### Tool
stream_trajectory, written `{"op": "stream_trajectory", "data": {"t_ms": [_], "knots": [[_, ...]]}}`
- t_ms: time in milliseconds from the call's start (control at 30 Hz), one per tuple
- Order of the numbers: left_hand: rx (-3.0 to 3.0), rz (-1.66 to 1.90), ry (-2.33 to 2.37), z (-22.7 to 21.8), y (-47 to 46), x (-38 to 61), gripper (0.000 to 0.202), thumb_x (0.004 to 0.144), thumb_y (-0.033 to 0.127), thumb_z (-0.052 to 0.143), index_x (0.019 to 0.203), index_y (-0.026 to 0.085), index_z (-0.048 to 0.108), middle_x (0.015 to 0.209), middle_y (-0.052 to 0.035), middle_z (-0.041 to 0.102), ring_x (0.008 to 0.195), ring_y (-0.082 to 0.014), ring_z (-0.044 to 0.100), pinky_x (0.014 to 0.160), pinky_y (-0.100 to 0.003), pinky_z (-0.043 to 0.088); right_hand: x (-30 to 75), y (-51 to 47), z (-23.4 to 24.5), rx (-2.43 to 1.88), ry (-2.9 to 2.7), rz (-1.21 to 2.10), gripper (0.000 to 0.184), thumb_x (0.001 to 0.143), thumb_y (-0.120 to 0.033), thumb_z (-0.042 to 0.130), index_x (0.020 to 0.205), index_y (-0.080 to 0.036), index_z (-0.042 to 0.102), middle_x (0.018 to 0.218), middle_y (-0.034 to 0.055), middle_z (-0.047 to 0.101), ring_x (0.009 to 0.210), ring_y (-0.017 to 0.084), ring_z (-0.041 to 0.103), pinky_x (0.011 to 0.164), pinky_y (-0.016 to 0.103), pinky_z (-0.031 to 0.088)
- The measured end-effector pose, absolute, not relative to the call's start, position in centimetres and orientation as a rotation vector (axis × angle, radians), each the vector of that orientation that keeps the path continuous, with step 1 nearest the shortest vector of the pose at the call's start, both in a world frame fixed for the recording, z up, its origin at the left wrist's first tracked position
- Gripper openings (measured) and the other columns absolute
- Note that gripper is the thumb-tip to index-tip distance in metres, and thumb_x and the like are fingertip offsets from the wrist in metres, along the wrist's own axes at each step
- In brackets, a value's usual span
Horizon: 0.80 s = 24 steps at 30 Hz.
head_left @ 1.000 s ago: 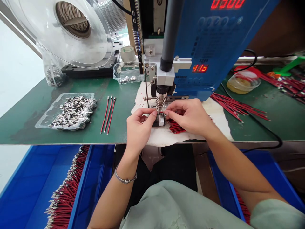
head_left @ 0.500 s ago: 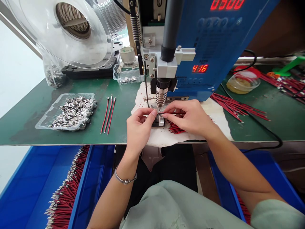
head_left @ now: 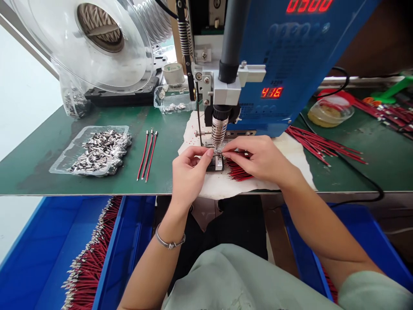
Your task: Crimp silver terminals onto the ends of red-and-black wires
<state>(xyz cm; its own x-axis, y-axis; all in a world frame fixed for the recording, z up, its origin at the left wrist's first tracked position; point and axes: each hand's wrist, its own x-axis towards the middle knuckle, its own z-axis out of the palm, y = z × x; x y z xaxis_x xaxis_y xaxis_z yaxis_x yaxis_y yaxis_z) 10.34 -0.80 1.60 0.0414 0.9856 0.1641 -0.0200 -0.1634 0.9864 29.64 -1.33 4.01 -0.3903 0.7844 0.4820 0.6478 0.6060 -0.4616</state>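
Grn bench (head_left: 38, 172) w/ terminal tray (head_left: 97, 148), wires (head_left: 147, 155), cloth (head_left: 298, 168)

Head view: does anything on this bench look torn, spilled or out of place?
The white sheet under the press has a ragged, torn edge and is dotted with red specks. Red wires lie fanned loose to its right. Nothing else stands out.

We count two bare hands: one left hand (head_left: 189, 172) and one right hand (head_left: 263, 160). At nine o'clock from them lie three thin red wires with metal tips (head_left: 147, 150), and farther that way one clear plastic tray (head_left: 61, 165) of silver metal sleeves (head_left: 98, 148), too many to count. At twelve o'clock, one blue machine (head_left: 290, 51) carries two red digit displays (head_left: 271, 92). We see two blue plastic bins (head_left: 32, 241) at seven o'clock and one at five.
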Motion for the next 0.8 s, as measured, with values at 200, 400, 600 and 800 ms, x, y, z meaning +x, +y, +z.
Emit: {"op": "stream_trajectory", "data": {"t_ms": [200,400,600,800], "knots": [[1.333,1.305,1.072,1.45,-0.71,10.26,0.023,0.08,0.039,0.079,0.079,0.017,0.069,0.055,0.0032,0.05,0.047,-0.0069,0.037,0.045,-0.022,0.025,29.74,-1.3,3.97,-1.082,-2.173,0.247,0.015,0.095,-0.019,0.057,0.096,-0.019,0.072,0.095,0.003,0.076,0.084,0.017,0.068,0.077,0.029,0.05],[1.271,1.328,1.047,1.45,-0.75,10.36,0.03,0.083,0.042,0.075,0.074,0.017,0.061,0.057,0.0039,0.047,0.046,-0.0061,0.036,0.042,-0.021,0.026,29.71,-1.11,3.86,-1.095,-2.178,0.245,0.016,0.094,-0.018,0.056,0.097,-0.019,0.072,0.096,0.0036,0.076,0.085,0.018,0.069,0.078,0.029,0.05],[1.182,1.334,0.981,1.35,-0.68,10.46,0.046,0.092,0.051,0.061,0.063,0.019,0.044,0.053,0.0042,0.04,0.042,-0.0059,0.033,0.038,-0.021,0.025,29.82,-1.09,3.75,-1.083,-2.185,0.235,0.016,0.095,-0.018,0.056,0.097,-0.019,0.072,0.096,0.0036,0.076,0.086,0.017,0.069,0.079,0.029,0.05],[1.191,1.313,0.989,1.39,-0.75,10.41,0.046,0.091,0.05,0.062,0.063,0.018,0.045,0.053,0.0042,0.041,0.042,-0.0052,0.033,0.039,-0.021,0.025,29.79,-1.19,3.83,-1.08,-2.178,0.232,0.016,0.095,-0.019,0.056,0.096,-0.02,0.072,0.095,0.0039,0.076,0.085,0.018,0.069,0.078,0.03,0.051]]}}
